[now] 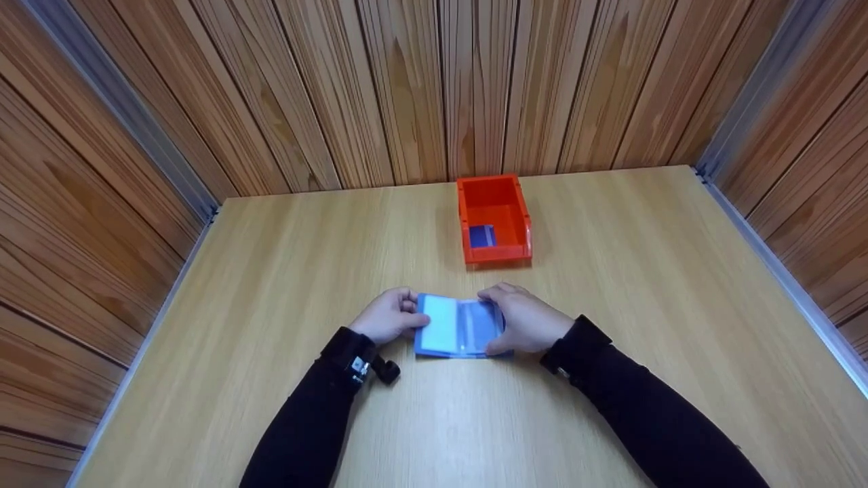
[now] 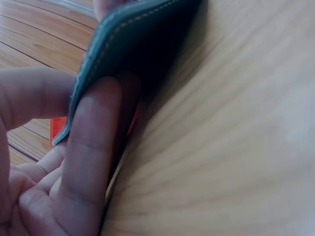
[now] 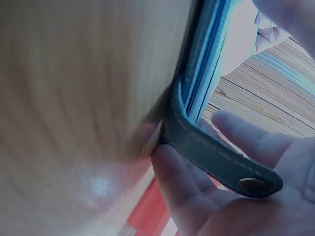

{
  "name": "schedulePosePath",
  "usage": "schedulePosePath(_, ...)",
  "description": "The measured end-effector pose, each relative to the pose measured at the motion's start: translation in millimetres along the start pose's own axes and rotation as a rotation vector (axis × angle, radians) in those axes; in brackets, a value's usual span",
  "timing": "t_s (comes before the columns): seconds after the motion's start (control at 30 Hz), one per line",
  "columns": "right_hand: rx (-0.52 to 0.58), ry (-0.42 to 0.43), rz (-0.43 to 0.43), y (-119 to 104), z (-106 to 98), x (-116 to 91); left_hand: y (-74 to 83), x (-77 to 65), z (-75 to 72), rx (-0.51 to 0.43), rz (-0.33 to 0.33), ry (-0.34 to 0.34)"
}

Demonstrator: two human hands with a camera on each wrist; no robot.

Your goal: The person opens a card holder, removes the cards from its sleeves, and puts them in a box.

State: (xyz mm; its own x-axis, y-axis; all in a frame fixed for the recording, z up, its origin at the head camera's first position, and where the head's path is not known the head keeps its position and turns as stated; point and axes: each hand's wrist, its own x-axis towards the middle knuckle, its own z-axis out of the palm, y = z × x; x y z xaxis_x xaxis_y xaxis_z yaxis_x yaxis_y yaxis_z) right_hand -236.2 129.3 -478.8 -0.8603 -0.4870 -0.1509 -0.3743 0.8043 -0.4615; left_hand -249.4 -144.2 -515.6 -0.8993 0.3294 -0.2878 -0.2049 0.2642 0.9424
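Note:
A blue card holder [image 1: 439, 327] with a snap strap [image 3: 216, 152] lies opened out on the table, a pale card or page on its left side and clear plastic sleeves on its right. My left hand [image 1: 388, 317] pinches the left cover, thumb on top and fingers beneath, and in the left wrist view the stitched cover [image 2: 125, 37] tilts up from the wood. Around the right side, my right hand [image 1: 532, 318] holds the sleeves' edges between thumb and fingers. In the right wrist view the strap sticks out toward my palm, its metal snap [image 3: 252, 184] showing.
Beyond the hands stands a red plastic bin [image 1: 498, 253] with a small blue flat piece [image 1: 482, 236] inside. Wood-plank walls [image 1: 475, 88] close off the back and both sides of the table [image 1: 305, 257].

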Motion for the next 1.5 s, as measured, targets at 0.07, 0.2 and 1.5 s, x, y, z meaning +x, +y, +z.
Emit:
schedulePosePath(0.07, 0.008, 0.001, 0.012, -0.3, 0.4, 0.1, -0.2, 0.4, 0.0, -0.006, 0.001, -0.004)
schedulePosePath(0.2, 0.025, 0.006, 0.023, -1.5, 1.0, -0.1, -0.6, 0.6, -0.3, -0.013, 0.009, -0.014)
schedulePosePath(1.5, 0.016, 0.017, -0.048, -0.6, 2.3, -0.5, -1.0, 0.3, -0.8, -0.017, 0.005, -0.019)
